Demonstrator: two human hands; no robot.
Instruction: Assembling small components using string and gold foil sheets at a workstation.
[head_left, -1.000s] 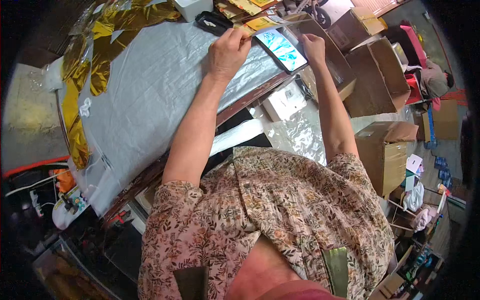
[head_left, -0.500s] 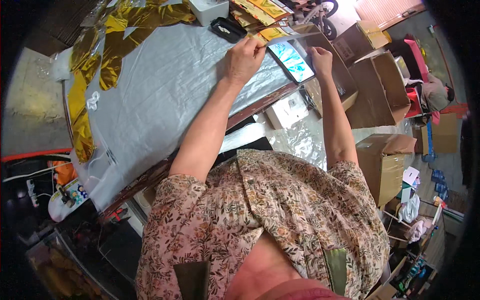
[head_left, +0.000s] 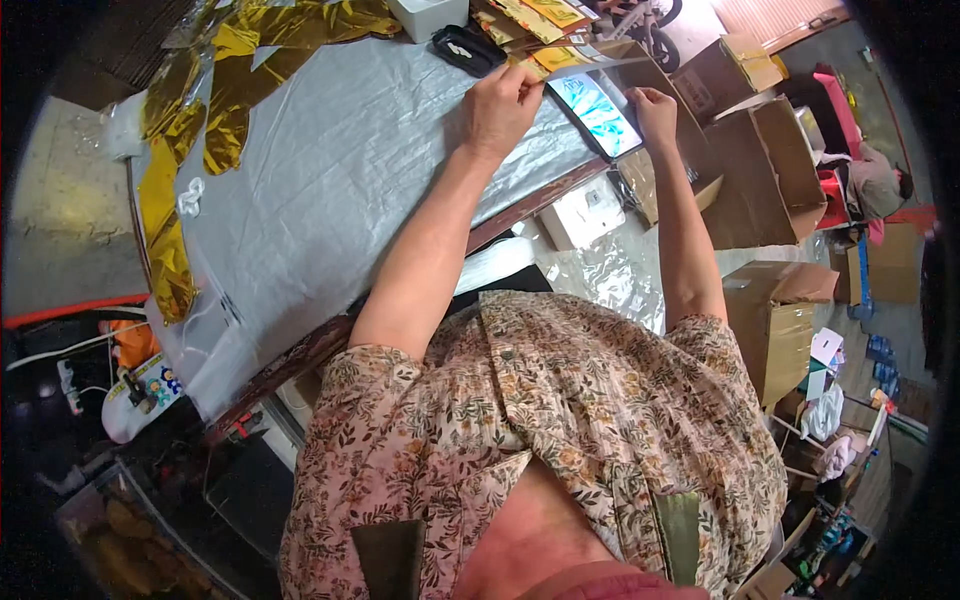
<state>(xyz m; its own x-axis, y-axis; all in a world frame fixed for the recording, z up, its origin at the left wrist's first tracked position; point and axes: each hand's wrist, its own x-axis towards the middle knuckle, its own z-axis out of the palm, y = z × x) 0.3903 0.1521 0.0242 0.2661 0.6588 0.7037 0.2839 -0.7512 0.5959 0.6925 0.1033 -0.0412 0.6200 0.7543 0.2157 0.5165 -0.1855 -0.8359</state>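
Film (head_left: pixel 600 66), clear and thin, spans the gap between the two hands, by the far end of the phone (head_left: pixel 597 113) at the right end of the table (head_left: pixel 330 170). The left hand (head_left: pixel 500 108) has thumb and forefinger together, clamped on the film's left end, just beside the phone's left edge. The right hand (head_left: pixel 656 118) is just past the phone's right side; its fingers are bent together too and seem to pinch the film's other side, though the clear edge is hard to make out there. The phone lies face up, its screen bright blue and white, its near end by the table's edge. Whether the film touches the screen, I cannot tell from this view.

The step in hand looks like holding the film out and lining it up by the phone. The next move would call for an even pull from both sides, with the grip kept to the edges; slack or a skewed corner could leave a crease.

Just beyond the left hand lie a black case (head_left: pixel 468 48) and yellow packets (head_left: pixel 548 12), with a white tub (head_left: pixel 432 18) near the case. Gold foil (head_left: pixel 228 130) covers the table's far left side. An open carton (head_left: pixel 770 175) stands to the right of the right hand.
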